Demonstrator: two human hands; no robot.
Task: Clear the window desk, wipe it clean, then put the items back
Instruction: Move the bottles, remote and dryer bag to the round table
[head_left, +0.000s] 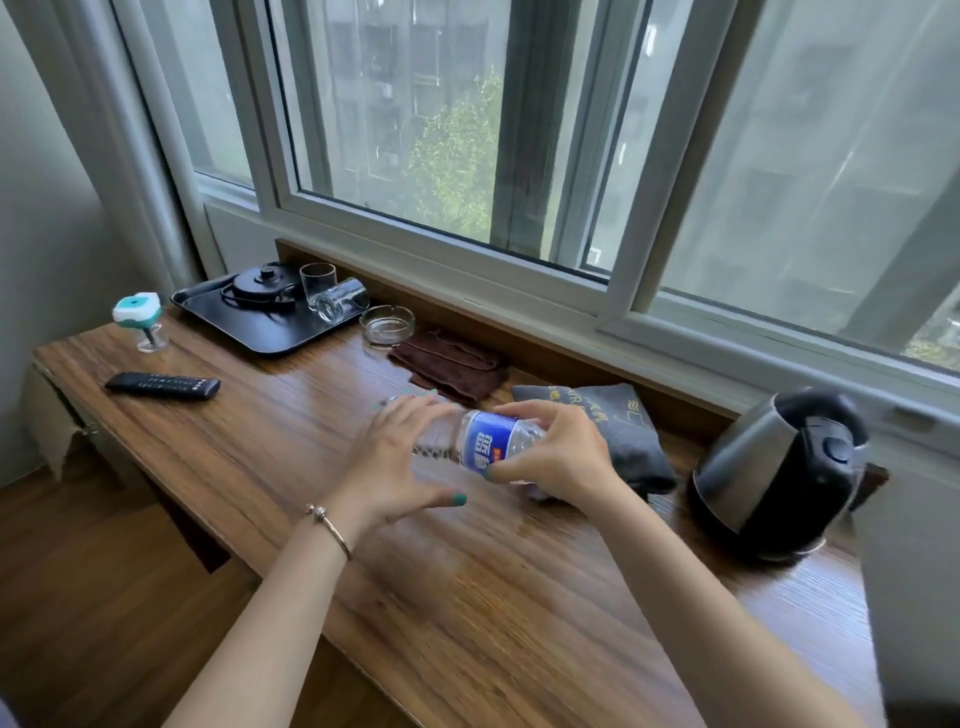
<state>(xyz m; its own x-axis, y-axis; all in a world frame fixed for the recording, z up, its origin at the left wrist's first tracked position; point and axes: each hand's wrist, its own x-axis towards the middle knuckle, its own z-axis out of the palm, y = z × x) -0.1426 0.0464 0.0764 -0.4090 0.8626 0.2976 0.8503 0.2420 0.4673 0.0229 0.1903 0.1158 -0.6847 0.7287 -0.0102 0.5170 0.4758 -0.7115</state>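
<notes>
Both hands hold a clear water bottle (480, 441) with a blue label, lying sideways just above the wooden tabletop (519, 597). The right hand (558, 457) has its fingers curled round the bottle; the left hand (395, 462) cups the other end, fingers spread over it. A steel electric kettle (774, 478) stands near on the right, a folded grey cloth (628, 441) just behind the hands.
</notes>
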